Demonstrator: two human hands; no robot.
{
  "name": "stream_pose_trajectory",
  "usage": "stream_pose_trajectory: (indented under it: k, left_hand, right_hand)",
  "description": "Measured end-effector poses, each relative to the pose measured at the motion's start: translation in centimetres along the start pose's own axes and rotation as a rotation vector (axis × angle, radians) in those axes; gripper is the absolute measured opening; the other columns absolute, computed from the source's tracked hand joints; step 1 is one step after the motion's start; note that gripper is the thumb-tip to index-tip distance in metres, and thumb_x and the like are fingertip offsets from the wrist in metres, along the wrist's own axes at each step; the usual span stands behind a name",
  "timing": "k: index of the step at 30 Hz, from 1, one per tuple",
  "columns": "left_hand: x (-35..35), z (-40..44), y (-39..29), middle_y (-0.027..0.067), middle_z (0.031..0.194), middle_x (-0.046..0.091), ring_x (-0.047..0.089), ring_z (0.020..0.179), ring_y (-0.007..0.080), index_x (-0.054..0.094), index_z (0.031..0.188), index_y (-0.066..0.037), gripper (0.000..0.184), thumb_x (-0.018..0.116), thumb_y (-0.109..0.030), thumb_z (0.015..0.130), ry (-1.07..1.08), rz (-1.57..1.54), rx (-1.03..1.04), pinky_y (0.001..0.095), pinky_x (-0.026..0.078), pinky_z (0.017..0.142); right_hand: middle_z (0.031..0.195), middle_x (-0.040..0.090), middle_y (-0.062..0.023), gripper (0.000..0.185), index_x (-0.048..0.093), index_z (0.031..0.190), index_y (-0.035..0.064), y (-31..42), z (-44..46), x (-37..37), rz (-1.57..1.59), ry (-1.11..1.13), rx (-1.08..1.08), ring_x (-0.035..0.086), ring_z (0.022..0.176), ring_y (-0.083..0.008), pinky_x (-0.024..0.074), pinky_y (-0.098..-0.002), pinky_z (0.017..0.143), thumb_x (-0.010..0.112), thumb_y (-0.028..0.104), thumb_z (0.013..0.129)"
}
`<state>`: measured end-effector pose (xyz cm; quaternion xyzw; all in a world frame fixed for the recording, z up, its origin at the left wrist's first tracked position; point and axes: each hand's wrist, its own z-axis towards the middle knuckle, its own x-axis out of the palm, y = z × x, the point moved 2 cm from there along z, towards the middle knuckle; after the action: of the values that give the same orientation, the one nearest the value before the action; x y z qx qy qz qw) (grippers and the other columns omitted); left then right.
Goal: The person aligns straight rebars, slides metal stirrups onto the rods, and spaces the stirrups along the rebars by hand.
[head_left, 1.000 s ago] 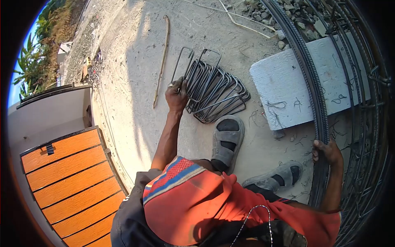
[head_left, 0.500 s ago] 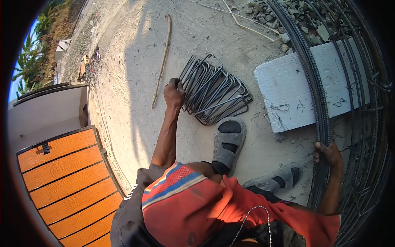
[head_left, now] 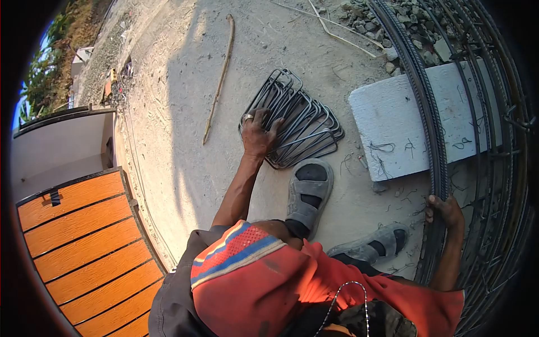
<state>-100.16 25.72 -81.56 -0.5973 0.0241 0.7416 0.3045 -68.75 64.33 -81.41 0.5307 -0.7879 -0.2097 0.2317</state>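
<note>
A pile of bent rectangular metal stirrups (head_left: 303, 123) lies on the ground in front of my feet. My left hand (head_left: 259, 133) is on the near left side of this pile, its fingers curled over several of the stirrups. Far to the right, my right hand (head_left: 445, 210) is wrapped round a bundle of long ribbed steel bars (head_left: 429, 118). The bundle runs up and away over a white foam slab (head_left: 387, 118).
A thin stick (head_left: 220, 78) lies left of the pile. Tied rebar (head_left: 505, 168) stands along the right edge, with gravel (head_left: 404, 28) behind the slab. An orange slatted panel (head_left: 84, 236) is at lower left. My sandalled feet (head_left: 309, 194) are near the pile.
The stirrup that stood raised at my left hand now lies with the pile. My left hand has shifted right and further over the pile. My right hand still grips the bars.
</note>
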Motion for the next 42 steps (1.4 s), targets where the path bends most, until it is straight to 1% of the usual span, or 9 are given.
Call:
stream_pose_trajectory:
  k: [6, 9, 10, 14, 17, 22, 29, 35, 42]
  left_hand:
    - [-1.1, 0.7, 2.8, 0.0208, 0.087, 0.064, 0.064, 0.079, 0.0324, 0.065, 0.086, -0.002, 0.023, 0.069, -0.023, 0.078, 0.180, 0.017, -0.379, 0.0393, 0.050, 0.067]
    - [-0.3, 0.7, 1.1, 0.0226, 0.096, 0.065, 0.064, 0.089, 0.0341, 0.063, 0.100, 0.001, 0.043, 0.073, -0.030, 0.073, 0.146, -0.059, -0.079, 0.0384, 0.051, 0.077]
    - [0.3, 1.0, 0.9, 0.0235, 0.102, 0.064, 0.063, 0.095, 0.0349, 0.058, 0.112, 0.004, 0.063, 0.077, -0.036, 0.067, 0.262, -0.116, -0.211, 0.0382, 0.049, 0.085]
    - [0.6, 2.7, -1.2, 0.0258, 0.102, 0.063, 0.064, 0.094, 0.0322, 0.058, 0.111, 0.006, 0.065, 0.078, -0.032, 0.062, 0.424, 0.108, -0.269, 0.0370, 0.049, 0.085]
    - [-0.9, 4.0, -0.2, 0.0258, 0.101, 0.064, 0.064, 0.095, 0.0317, 0.058, 0.109, 0.008, 0.065, 0.080, -0.028, 0.059, 0.468, -0.098, -0.365, 0.0341, 0.049, 0.085]
    - [-3.7, 4.7, 2.6, 0.0020, 0.069, 0.061, 0.052, 0.055, 0.0087, 0.060, 0.102, 0.000, 0.046, 0.082, -0.015, 0.064, 0.773, -0.654, -0.608, 0.0231, 0.043, 0.051]
    - [-2.1, 7.2, 8.6, 0.0006, 0.065, 0.056, 0.053, 0.052, 0.0085, 0.057, 0.094, -0.003, 0.023, 0.069, -0.018, 0.081, 0.904, -0.692, -0.817, 0.0223, 0.045, 0.047]
    - [-4.1, 5.7, 8.5, 0.0004, 0.070, 0.055, 0.055, 0.054, 0.0116, 0.056, 0.105, -0.004, 0.037, 0.072, -0.023, 0.078, 0.915, -1.329, -0.861, 0.0269, 0.047, 0.048]
    - [-4.4, 2.4, 10.9, 0.0060, 0.072, 0.062, 0.063, 0.061, 0.0170, 0.056, 0.106, -0.005, 0.029, 0.066, -0.016, 0.081, 0.993, -1.230, -0.977, 0.0367, 0.052, 0.055]
  right_hand:
    - [0.056, 0.052, -0.0085, 0.035, 0.049, 0.078, 0.0040, -0.3, 0.0, 0.0, 0.040, 0.019, -0.005, 0.053, 0.045, -0.0184, 0.0464, -0.0333, 0.045, 0.073, 0.029, 0.074]
    - [0.057, 0.052, -0.0085, 0.035, 0.049, 0.080, 0.0040, -0.6, 0.1, -0.2, 0.040, 0.026, 0.016, 0.052, 0.045, -0.0184, 0.0465, -0.0337, 0.045, 0.073, 0.028, 0.074]
    - [0.057, 0.052, -0.0085, 0.034, 0.049, 0.080, 0.0040, -0.4, 0.0, 0.0, 0.047, 0.017, 0.020, 0.052, 0.045, -0.0184, 0.0465, -0.0338, 0.045, 0.073, 0.028, 0.074]
    - [0.058, 0.053, -0.0081, 0.034, 0.049, 0.082, 0.0040, -0.6, 0.2, -0.2, 0.047, 0.017, 0.009, 0.053, 0.046, -0.0179, 0.0469, -0.0342, 0.046, 0.073, 0.027, 0.074]
    - [0.058, 0.053, -0.0079, 0.034, 0.049, 0.083, 0.0039, -0.3, 0.1, -0.3, -0.007, 0.003, 0.027, 0.053, 0.046, -0.0177, 0.0471, -0.0343, 0.046, 0.073, 0.027, 0.074]
    - [0.057, 0.052, -0.0078, 0.036, 0.048, 0.086, 0.0036, -0.5, 0.2, -0.4, 0.038, 0.037, 0.035, 0.053, 0.046, -0.0178, 0.0471, -0.0341, 0.045, 0.073, 0.027, 0.074]
    - [0.058, 0.052, -0.0077, 0.044, 0.044, 0.095, 0.0028, 0.0, 0.0, 0.0, 0.002, -0.004, 0.030, 0.053, 0.047, -0.0181, 0.0480, -0.0340, 0.046, 0.073, 0.028, 0.073]
    - [0.059, 0.052, -0.0081, 0.048, 0.043, 0.098, 0.0027, -0.4, 0.1, -0.2, 0.028, -0.018, 0.039, 0.052, 0.047, -0.0178, 0.0479, -0.0335, 0.045, 0.073, 0.029, 0.072]
    - [0.060, 0.052, -0.0082, 0.048, 0.043, 0.099, 0.0031, -0.5, 0.1, -0.2, 0.034, -0.026, 0.018, 0.052, 0.047, -0.0180, 0.0477, -0.0333, 0.045, 0.073, 0.027, 0.072]
